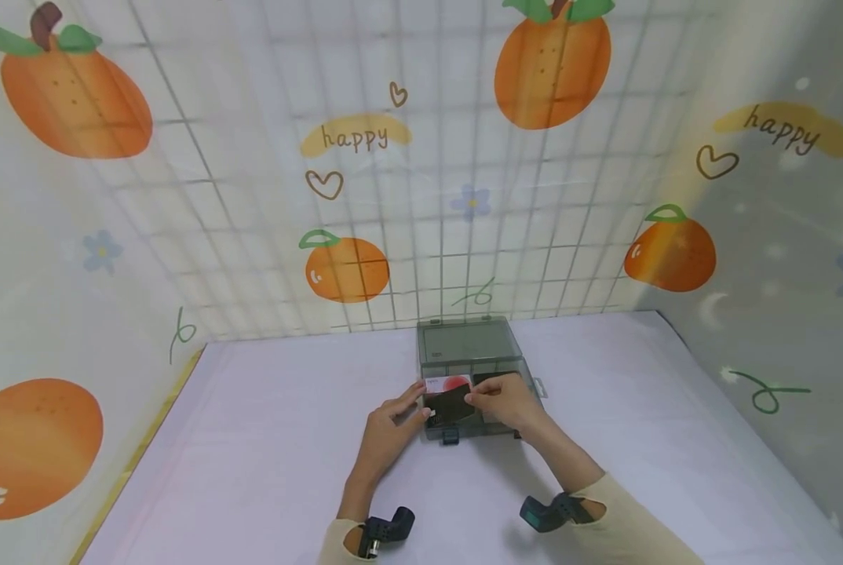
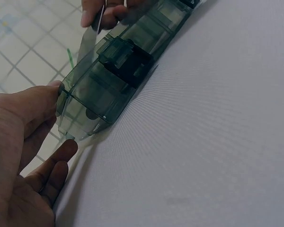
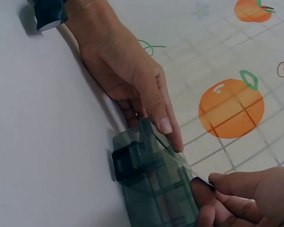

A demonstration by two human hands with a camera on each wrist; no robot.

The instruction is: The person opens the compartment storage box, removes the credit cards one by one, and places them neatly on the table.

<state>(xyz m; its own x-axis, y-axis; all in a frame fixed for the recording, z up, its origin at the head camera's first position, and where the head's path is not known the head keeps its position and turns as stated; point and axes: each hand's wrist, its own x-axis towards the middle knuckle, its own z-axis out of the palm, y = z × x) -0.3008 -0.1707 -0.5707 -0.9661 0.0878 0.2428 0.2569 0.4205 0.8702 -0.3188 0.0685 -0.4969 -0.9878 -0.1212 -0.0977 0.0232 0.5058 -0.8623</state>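
Note:
A translucent grey-green plastic box [image 1: 474,431] with a raised lid [image 1: 469,343] lies on the table. My right hand [image 1: 506,399] pinches the right end of a thin black card [image 1: 450,406], which is tilted over the box's left part; only its edge shows in the right wrist view. My left hand [image 1: 391,430] rests against the box's left side, fingers mostly straight and the thumb [image 3: 164,124] at the near left corner. Behind the black card, a white card with a red round print [image 1: 455,384] shows in the box. Another dark piece [image 1: 487,377] lies partly hidden by my right hand.
The box has dark latches [image 1: 450,436] along its front and a handle [image 1: 540,388] on its right side. A pale cloth covers the table [image 1: 301,408]. Behind stands a wire grid [image 1: 457,267] with an orange-printed curtain. Both wrists wear dark cameras [image 1: 552,512].

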